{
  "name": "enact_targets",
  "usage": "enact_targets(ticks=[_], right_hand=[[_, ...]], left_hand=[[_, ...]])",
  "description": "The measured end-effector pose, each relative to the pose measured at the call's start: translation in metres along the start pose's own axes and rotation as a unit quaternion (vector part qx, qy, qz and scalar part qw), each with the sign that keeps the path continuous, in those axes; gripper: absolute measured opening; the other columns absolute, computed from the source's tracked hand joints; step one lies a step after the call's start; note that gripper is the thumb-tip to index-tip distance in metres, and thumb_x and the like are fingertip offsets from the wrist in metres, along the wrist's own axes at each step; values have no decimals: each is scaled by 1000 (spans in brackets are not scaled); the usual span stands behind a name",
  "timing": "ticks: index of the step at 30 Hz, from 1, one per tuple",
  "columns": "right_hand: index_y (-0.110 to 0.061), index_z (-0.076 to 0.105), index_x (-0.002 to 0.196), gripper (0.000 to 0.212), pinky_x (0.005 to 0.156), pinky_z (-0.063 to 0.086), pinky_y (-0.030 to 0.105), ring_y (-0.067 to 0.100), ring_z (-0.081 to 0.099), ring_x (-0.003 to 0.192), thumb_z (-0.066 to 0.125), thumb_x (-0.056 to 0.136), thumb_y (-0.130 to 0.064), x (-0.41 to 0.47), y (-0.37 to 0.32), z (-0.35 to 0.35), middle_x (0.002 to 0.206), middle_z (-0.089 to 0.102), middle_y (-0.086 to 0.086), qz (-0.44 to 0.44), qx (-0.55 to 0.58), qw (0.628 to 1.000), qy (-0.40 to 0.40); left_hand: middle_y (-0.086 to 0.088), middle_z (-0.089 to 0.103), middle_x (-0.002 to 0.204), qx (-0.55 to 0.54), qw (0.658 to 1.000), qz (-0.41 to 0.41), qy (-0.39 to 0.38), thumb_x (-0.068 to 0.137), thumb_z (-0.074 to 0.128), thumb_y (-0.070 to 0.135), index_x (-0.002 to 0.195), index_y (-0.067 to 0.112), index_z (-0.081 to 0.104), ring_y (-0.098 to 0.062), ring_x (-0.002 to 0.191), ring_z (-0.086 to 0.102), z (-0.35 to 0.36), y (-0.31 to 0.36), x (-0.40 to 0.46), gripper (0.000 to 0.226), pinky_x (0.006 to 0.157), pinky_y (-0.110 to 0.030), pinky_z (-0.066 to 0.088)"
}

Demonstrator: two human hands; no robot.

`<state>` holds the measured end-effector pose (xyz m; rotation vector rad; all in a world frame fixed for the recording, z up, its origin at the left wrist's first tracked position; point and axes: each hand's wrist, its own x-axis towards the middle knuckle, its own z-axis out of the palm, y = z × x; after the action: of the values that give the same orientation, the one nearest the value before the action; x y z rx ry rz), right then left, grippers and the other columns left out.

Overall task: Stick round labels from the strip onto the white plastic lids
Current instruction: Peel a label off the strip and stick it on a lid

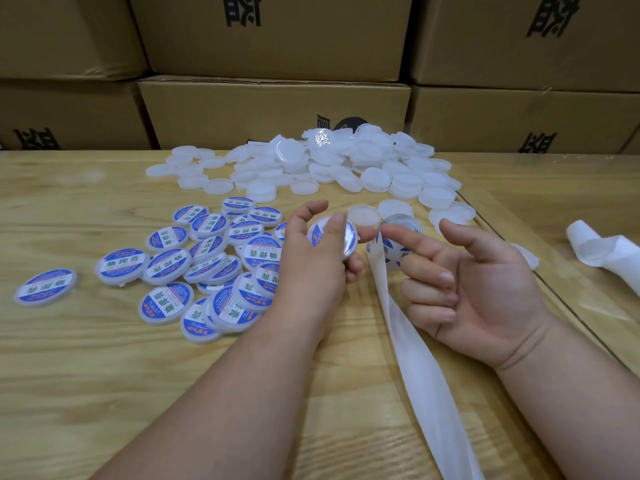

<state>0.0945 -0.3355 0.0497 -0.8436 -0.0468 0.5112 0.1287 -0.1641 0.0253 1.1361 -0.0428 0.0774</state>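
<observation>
My left hand [311, 268] grips a white lid [323, 233] that has a blue round label on it, fingers curled round its rim. My right hand [485, 292] is palm up just to the right. Its index finger lies across the white label strip [415, 358], pinching it against the curled fingers below. A blue label [394, 252] shows on the strip under that finger. The strip runs down to the bottom edge. A heap of plain white lids [346, 164] lies at the back of the table. Several labelled lids [207, 265] lie to the left.
Cardboard boxes [277, 112] are stacked like a wall behind the wooden table [104, 375]. A curl of spent white backing [602, 251] lies at the far right. Two plain lids [363, 214] sit just behind my hands.
</observation>
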Motion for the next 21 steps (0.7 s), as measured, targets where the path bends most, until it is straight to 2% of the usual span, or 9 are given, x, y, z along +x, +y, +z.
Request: enact_targets(ticks=[3,5,8,11,14,16,17,19,21], right_hand=[[-12,72,119,48,40,18,22,9,20,47,58,83,-42,1,0,0,58,31,-5,-5,-4,1000,9],[-12,72,117,47,40,18,22,9,19,47,59,83,-42,1,0,-1,58,31,-5,-9,-3,1000,17],[-13,73,112,43,40,17,22,10,16,49,60,81,-40,2,0,0,58,31,-5,-18,-10,999,27],[-13,74,108,40,41,16,22,10,15,49,60,81,-38,3,1,0,58,31,-5,-34,-19,999,38],[-13,71,108,38,38,19,21,9,19,46,60,80,-37,3,1,-2,59,31,-5,-65,-17,996,61],[-13,69,107,37,38,20,20,9,22,44,60,78,-35,4,0,-3,59,30,-5,-89,-16,992,83],[-13,68,106,36,38,20,20,9,22,44,60,78,-34,5,-1,-4,60,30,-5,-98,-16,991,95],[-14,67,105,34,38,18,20,9,21,44,59,78,-34,6,-1,-5,60,30,-5,-107,-14,988,112],[-14,66,104,33,39,17,21,9,21,44,58,79,-33,7,-1,-5,60,30,-5,-108,-11,987,119]], left_hand=[[-4,78,97,-2,1000,-10,3,97,66,17,118,39,49,-13,50,52,-1,-1,0,35,47,-20,44],[-6,75,101,-16,1000,-4,16,93,69,9,118,39,50,-12,54,56,-1,-2,0,43,50,-21,46],[1,78,102,-20,999,-8,40,102,54,9,117,38,49,-13,67,68,-1,-2,3,33,54,-24,47],[-5,79,101,-69,996,-29,53,110,34,26,118,36,50,-23,82,76,-1,2,5,21,54,-27,51],[-9,78,100,-93,993,-12,75,110,26,37,115,37,52,-26,77,76,-2,6,4,26,50,-26,51],[-9,78,101,-99,990,9,102,109,31,34,118,43,50,-24,70,74,-3,6,3,23,48,-25,49],[-9,78,104,-107,987,11,118,107,37,25,122,47,48,-23,70,73,-2,7,3,28,48,-26,49],[-12,74,111,-120,982,6,146,97,45,2,130,53,39,-22,73,74,-3,7,4,61,50,-26,49],[-14,69,117,-122,979,4,161,91,40,-11,133,58,30,-22,78,76,-2,8,5,81,52,-25,51]])
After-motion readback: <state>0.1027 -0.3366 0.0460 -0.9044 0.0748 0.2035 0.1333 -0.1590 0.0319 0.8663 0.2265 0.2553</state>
